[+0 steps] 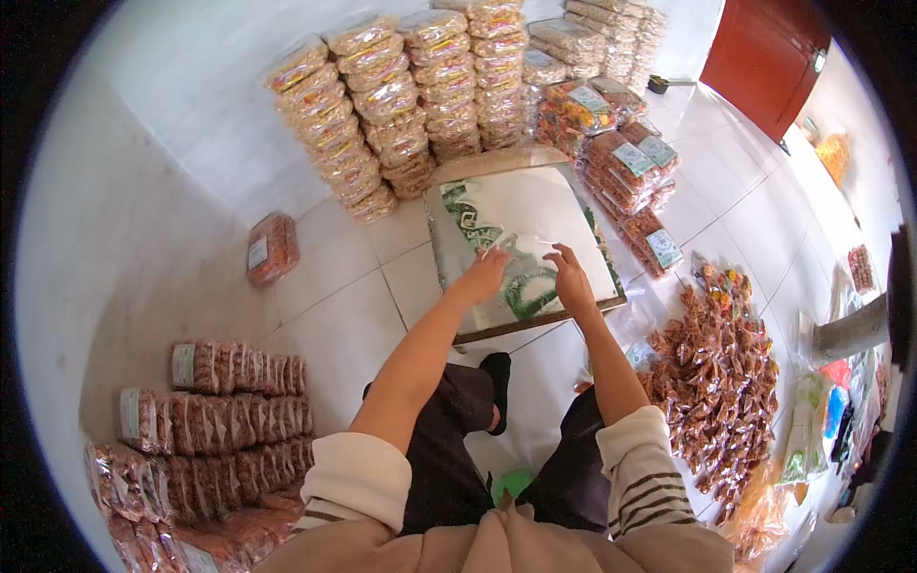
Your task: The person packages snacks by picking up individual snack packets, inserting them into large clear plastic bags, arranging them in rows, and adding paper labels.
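In front of me stands a low table (583,220) with a pale top, worn green print on it and a brown edge. My left hand (488,270) is over the middle of the top, its fingers pinched together. Across from it, my right hand (570,277) is also closed, thumb and fingertips meeting. Between the two hands shows a thin, shiny, see-through film that looks like a clear plastic bag (521,246); its outline is hard to make out against the print.
Tall stacks of packed snack bags (382,91) line the wall. Packs with labels (630,162) are piled right of the table. Many small brown packets (721,382) lie heaped on the floor at right. Rows of packed bundles (220,420) stand at left; one pack (272,250) lies apart.
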### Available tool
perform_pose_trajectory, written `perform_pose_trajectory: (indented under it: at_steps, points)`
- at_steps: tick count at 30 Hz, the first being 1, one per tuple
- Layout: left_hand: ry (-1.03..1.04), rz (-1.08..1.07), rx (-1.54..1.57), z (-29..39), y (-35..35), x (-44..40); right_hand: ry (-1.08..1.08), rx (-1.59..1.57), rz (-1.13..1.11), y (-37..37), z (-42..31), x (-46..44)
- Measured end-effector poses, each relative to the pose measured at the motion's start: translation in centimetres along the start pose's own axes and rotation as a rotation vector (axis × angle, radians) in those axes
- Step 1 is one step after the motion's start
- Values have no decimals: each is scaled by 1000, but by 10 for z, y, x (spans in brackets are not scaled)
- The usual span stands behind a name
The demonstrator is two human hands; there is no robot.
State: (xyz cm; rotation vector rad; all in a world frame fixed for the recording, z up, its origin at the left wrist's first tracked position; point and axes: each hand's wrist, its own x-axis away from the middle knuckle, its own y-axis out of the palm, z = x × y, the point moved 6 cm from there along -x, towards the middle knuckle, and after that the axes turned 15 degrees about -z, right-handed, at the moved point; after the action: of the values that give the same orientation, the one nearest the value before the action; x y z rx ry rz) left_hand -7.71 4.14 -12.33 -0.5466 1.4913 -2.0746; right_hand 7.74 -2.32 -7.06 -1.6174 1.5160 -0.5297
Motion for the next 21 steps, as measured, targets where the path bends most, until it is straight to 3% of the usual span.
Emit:
perform_pose_trajectory:
  at_steps: [2,6,8,11,15,16,18,21]
  points:
    - [-117,-346,18,0,18,3,58,-27,-109,24,17,3]
    - [-204,-587,47,5,36,10,114,-143,-198,62,46,29]
    - [-413,-728,-25,14,29,13,10,-90,-199,67,42,54]
    - [-534,-889,-140,44,-2,8,42,42,-302,49,38,84]
    - [-411,-755,-440,78,-1,-35,165,112,-86,-21,67,104]
    - [-296,-648,-396,91,2,-53,278,-90,-7,-45,74,117]
    - [-82,-475,-266,130,10,-82,375,-14,165,-93,72,150]
    - [168,-476,-177,208,27,-104,614,-186,208,-154,75,212]
